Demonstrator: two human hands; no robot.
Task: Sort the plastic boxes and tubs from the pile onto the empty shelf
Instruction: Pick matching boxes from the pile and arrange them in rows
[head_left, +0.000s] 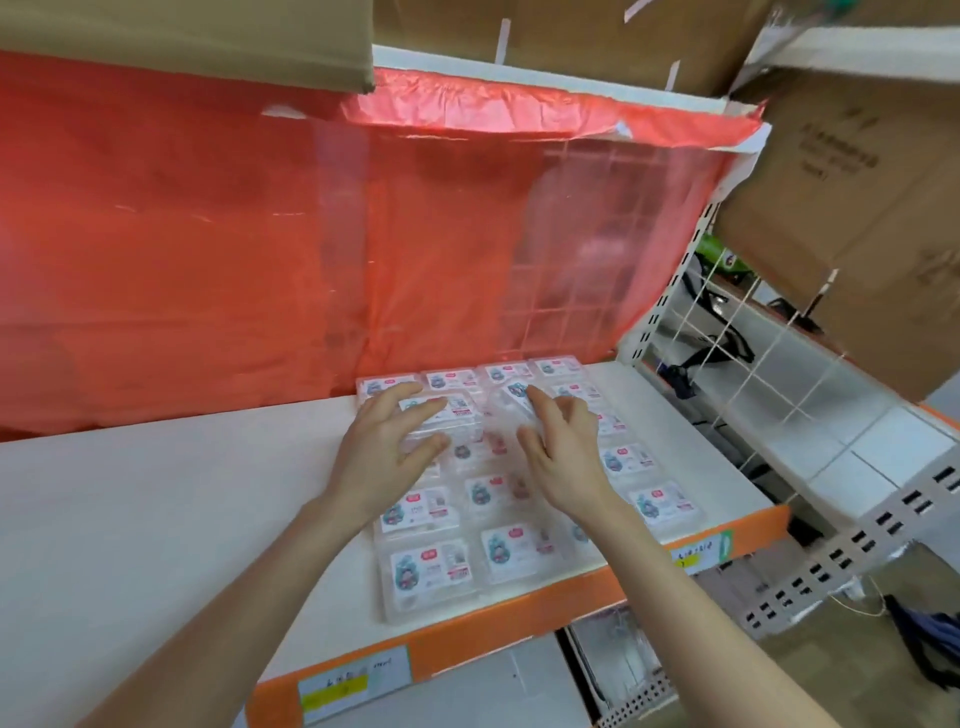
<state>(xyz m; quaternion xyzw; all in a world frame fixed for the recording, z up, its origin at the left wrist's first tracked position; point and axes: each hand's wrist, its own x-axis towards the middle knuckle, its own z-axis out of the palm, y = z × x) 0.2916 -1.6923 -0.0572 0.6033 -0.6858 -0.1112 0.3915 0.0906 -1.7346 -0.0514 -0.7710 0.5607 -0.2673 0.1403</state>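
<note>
Several clear plastic boxes with printed labels lie flat in rows on the right part of the white shelf (182, 493), one of them near the front edge (431, 571). My left hand (389, 452) grips a labelled box (452, 410) that sits on top of the rows, fingers over its top and thumb at its near edge. My right hand (563, 447) pinches a tilted clear box (511, 397) between index finger and thumb, above the middle rows. The boxes under both hands are partly hidden.
A red plastic sheet (234, 234) hangs behind the shelf. Cardboard boxes (857, 208) overhang from above and at the right. A white wire grid (769, 364) and perforated upright (670, 301) close the right end. The shelf has an orange front edge (519, 618) with price labels.
</note>
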